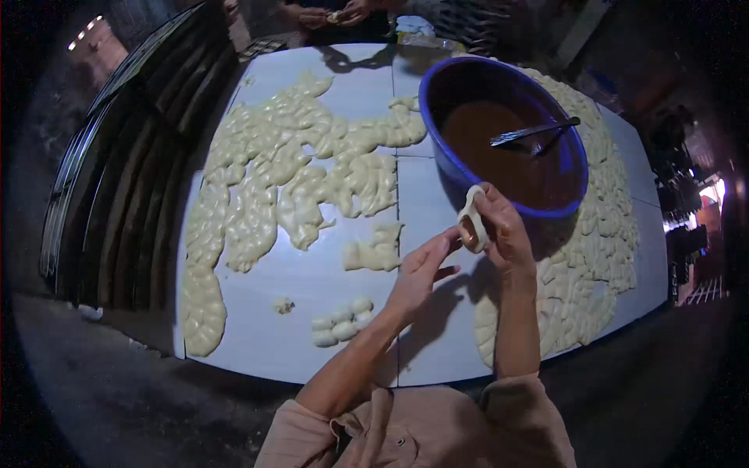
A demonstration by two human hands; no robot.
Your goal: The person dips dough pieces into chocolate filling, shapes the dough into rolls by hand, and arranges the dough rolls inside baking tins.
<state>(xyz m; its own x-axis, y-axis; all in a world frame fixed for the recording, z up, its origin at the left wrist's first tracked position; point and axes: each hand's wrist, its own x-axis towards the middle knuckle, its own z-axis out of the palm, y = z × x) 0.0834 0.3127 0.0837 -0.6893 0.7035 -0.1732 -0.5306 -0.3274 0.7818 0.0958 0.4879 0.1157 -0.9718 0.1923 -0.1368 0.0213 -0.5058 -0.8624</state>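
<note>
My right hand [505, 232] pinches a flattened piece of pale dough [471, 209] in front of the tub, held up above the table. A smear of brown filling lies on its lower part. Beside it is my left hand [421, 273], its fingers stretched out and the thumb apart; the fingertips reach the dough's left edge, and whether they touch it I cannot tell. Close behind stands a blue tub [437, 139] with brown filling [477, 129] inside. A metal spoon or spatula [530, 133] leans in it, its handle over the right rim.
Flattened dough pieces [253, 210] cover much of the white table [265, 300] at left, and more dough [577, 296] lies at right. Several small dough rolls [342, 321] sit near my left forearm. Stacked trays [125, 179] stand left. Across the table are another person's hands [334, 15].
</note>
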